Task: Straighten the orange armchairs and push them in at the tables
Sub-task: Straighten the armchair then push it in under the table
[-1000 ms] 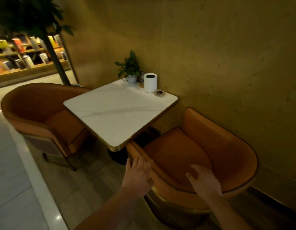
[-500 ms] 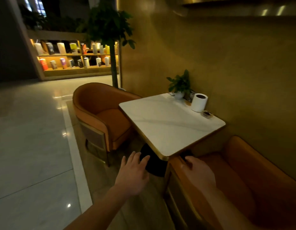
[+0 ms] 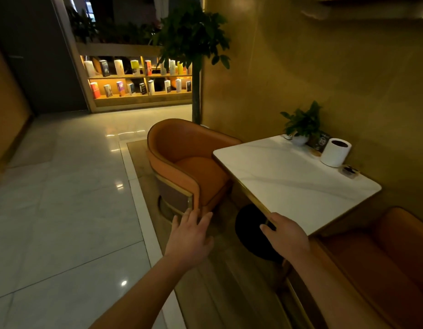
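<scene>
A white marble table (image 3: 293, 179) stands against the yellow wall. One orange armchair (image 3: 182, 157) sits at its far left side, seat facing the table. A second orange armchair (image 3: 381, 262) is at the near right, partly cut off by the frame. My left hand (image 3: 191, 236) hovers open, fingers spread, just short of the far armchair's front corner and touching nothing. My right hand (image 3: 285, 236) is in the air near the table's front corner, fingers loosely extended, holding nothing.
On the table by the wall are a small potted plant (image 3: 302, 125), a white cylinder (image 3: 335, 151) and a small dish (image 3: 349, 170). The table's black round base (image 3: 251, 231) is on the floor. A tall tree (image 3: 194, 43) stands behind the far chair. Glossy tile floor (image 3: 63, 198) spreads left.
My view has swung left from the near armchair toward the far one. My right hand has come off the near armchair's arm, and both hands have moved forward toward the far chair.
</scene>
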`<move>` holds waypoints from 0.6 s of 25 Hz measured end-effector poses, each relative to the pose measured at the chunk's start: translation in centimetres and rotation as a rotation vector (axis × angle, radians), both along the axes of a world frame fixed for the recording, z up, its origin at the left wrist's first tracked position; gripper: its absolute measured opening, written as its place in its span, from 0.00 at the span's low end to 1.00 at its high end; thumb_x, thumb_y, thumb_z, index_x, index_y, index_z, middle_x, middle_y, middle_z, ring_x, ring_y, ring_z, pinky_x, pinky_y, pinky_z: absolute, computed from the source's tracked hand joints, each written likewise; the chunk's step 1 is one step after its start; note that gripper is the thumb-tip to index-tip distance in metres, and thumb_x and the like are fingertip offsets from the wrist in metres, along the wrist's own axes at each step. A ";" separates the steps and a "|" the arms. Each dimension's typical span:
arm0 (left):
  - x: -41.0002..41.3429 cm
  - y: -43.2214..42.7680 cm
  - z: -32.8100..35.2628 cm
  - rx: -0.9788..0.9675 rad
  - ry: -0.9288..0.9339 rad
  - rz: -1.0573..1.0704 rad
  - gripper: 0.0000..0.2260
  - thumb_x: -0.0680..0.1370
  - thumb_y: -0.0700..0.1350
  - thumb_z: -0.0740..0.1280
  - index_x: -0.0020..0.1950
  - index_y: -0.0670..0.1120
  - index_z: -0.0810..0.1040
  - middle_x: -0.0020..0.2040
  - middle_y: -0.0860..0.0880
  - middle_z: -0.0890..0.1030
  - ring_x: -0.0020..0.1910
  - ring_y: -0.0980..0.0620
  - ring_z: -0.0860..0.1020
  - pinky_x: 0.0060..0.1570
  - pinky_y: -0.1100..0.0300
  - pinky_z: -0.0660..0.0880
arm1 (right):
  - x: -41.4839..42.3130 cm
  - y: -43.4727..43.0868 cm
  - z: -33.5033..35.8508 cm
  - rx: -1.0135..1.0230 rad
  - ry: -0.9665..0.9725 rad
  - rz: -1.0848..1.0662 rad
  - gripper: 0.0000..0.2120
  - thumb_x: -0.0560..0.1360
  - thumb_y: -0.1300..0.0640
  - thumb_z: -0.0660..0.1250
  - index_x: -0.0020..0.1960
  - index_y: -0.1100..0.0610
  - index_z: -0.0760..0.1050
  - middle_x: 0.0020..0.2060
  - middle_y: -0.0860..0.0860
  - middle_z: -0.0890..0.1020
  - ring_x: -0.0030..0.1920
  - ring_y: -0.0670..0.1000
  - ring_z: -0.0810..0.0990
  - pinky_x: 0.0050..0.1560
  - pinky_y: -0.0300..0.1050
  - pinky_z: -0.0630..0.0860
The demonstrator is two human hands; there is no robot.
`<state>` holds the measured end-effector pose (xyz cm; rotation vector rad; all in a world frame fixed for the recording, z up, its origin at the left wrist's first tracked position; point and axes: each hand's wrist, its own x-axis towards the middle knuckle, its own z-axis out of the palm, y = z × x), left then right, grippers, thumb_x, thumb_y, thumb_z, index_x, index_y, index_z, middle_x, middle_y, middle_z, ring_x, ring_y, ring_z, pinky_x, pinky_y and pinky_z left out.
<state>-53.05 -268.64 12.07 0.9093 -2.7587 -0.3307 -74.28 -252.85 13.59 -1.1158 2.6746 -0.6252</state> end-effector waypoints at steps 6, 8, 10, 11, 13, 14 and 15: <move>0.7 -9.2 -0.5 0.009 -0.014 0.077 0.28 0.80 0.59 0.60 0.79 0.58 0.55 0.79 0.47 0.60 0.80 0.43 0.53 0.77 0.37 0.50 | 0.0 -10.2 -0.3 -0.033 0.019 0.042 0.23 0.81 0.43 0.62 0.73 0.49 0.70 0.64 0.46 0.79 0.61 0.48 0.78 0.56 0.42 0.73; -0.5 -13.4 -0.1 -0.018 -0.003 0.080 0.28 0.81 0.58 0.60 0.79 0.56 0.55 0.78 0.47 0.60 0.80 0.44 0.53 0.77 0.39 0.50 | -1.2 -14.3 -0.6 -0.062 0.017 0.033 0.22 0.80 0.44 0.63 0.73 0.49 0.70 0.66 0.46 0.78 0.63 0.48 0.77 0.58 0.43 0.73; -2.3 -17.8 0.0 -0.040 0.028 0.072 0.28 0.81 0.58 0.60 0.79 0.56 0.56 0.78 0.47 0.61 0.79 0.44 0.54 0.77 0.38 0.51 | -2.9 -18.6 -1.1 -0.076 0.025 0.028 0.22 0.81 0.44 0.63 0.73 0.50 0.70 0.67 0.46 0.77 0.65 0.49 0.76 0.60 0.44 0.73; -3.1 -20.0 -0.1 -0.043 0.027 0.068 0.29 0.80 0.59 0.60 0.79 0.56 0.56 0.79 0.47 0.61 0.79 0.44 0.54 0.77 0.38 0.51 | -3.8 -20.8 -1.3 -0.071 0.020 0.021 0.22 0.81 0.44 0.63 0.73 0.50 0.70 0.68 0.46 0.77 0.65 0.49 0.76 0.60 0.44 0.73; -4.4 -23.7 -0.6 -0.039 -0.003 0.058 0.29 0.80 0.59 0.60 0.79 0.56 0.55 0.79 0.46 0.60 0.79 0.44 0.54 0.77 0.37 0.52 | -5.2 -24.7 -1.4 -0.056 -0.001 0.015 0.23 0.81 0.43 0.62 0.73 0.50 0.70 0.68 0.47 0.77 0.65 0.50 0.76 0.60 0.46 0.74; -5.0 -25.8 -1.0 -0.037 -0.014 0.056 0.30 0.80 0.60 0.60 0.80 0.56 0.55 0.79 0.46 0.60 0.79 0.43 0.55 0.77 0.37 0.53 | -5.9 -26.8 -1.7 -0.050 -0.009 0.014 0.23 0.81 0.43 0.62 0.73 0.50 0.70 0.67 0.47 0.77 0.65 0.50 0.76 0.60 0.46 0.74; -5.6 -28.1 -1.3 -0.040 -0.022 0.058 0.31 0.79 0.61 0.59 0.80 0.56 0.54 0.79 0.46 0.60 0.79 0.43 0.56 0.76 0.37 0.53 | -6.6 -28.9 -2.0 -0.038 -0.006 0.016 0.23 0.80 0.43 0.62 0.72 0.50 0.70 0.67 0.46 0.78 0.64 0.50 0.77 0.60 0.46 0.74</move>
